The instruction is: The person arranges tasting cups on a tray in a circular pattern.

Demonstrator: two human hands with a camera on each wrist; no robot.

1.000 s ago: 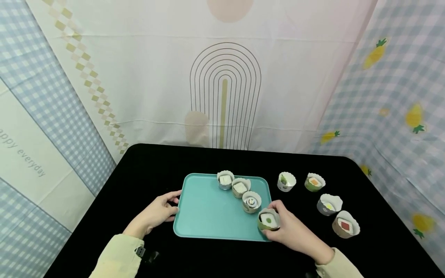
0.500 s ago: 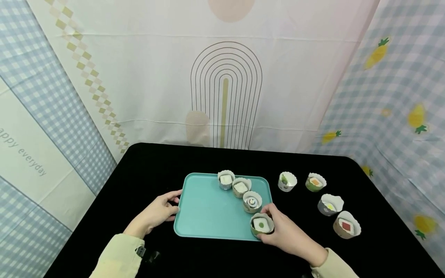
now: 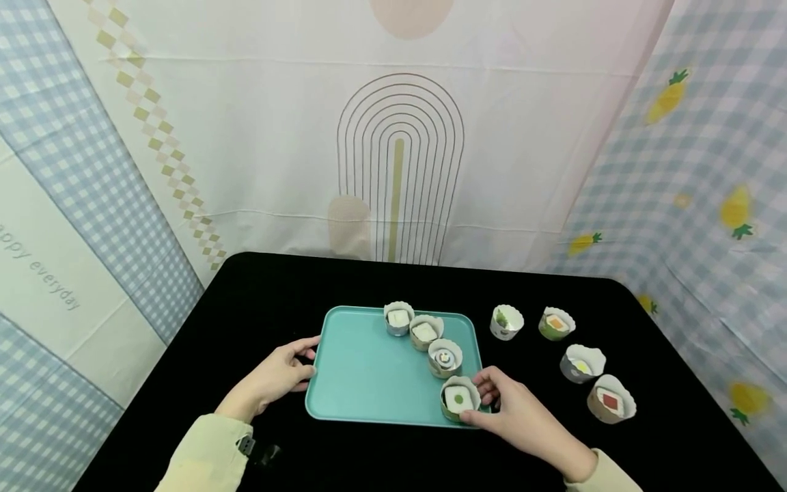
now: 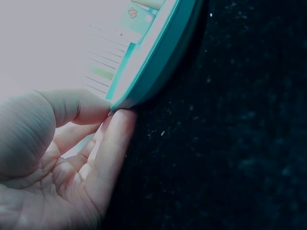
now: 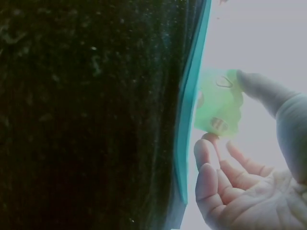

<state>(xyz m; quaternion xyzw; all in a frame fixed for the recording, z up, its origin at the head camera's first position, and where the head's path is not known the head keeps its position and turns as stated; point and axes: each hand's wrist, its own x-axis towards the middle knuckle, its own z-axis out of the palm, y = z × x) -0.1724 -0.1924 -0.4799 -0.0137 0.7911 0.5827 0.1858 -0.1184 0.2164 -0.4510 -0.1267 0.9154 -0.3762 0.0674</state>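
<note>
The left hand (image 3: 277,372) pinches the tray's (image 3: 369,369) left rim. Near its front right corner sits the green cup (image 3: 451,412), probably light and easily squashed, so hold its sides gently. The right hand's (image 3: 513,413) fingers stand apart beside it.

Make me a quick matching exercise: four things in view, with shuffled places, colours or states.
1. Tray
2. Left hand
3. Right hand
4. Red-topped cup

A. Beside the green-dot cup
B. Stands off the tray
C. Turquoise
D. Pinches the tray's edge

Pairs: 1-C, 2-D, 3-A, 4-B
</note>
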